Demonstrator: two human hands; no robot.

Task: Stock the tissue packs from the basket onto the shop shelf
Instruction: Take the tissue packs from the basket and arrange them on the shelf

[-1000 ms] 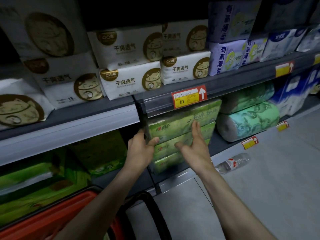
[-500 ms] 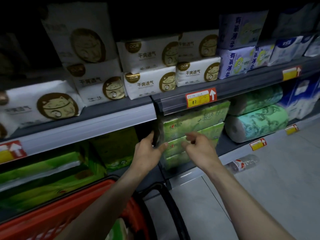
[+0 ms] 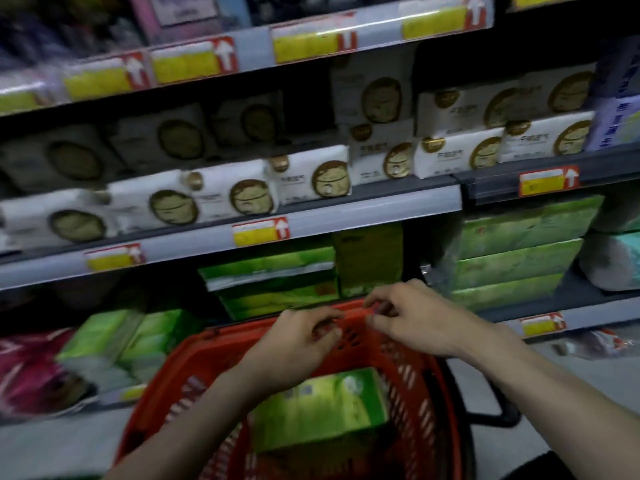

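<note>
A red plastic basket (image 3: 419, 393) stands low in the middle of the view with a green tissue pack (image 3: 322, 407) lying inside it. My left hand (image 3: 298, 344) and my right hand (image 3: 412, 320) hover side by side over the basket's far rim, fingers loosely curled, holding nothing. On the lower shelf to the right sits a stack of green tissue packs (image 3: 516, 251) under a yellow price tag (image 3: 547, 181). More green packs (image 3: 273, 278) lie on the shelf straight behind the basket. The frame is motion-blurred.
White packs with a brown cat face (image 3: 242, 192) fill the shelf above. Green packs (image 3: 117, 341) and a pink pack (image 3: 24, 368) sit low at the left. A pale green paper roll (image 3: 613, 261) lies at the far right. A black basket handle (image 3: 491, 403) sticks out right.
Both hands have left the green stack on the right shelf and come down over the basket. The view has swung left and down, bringing the basket and its pack into sight.
</note>
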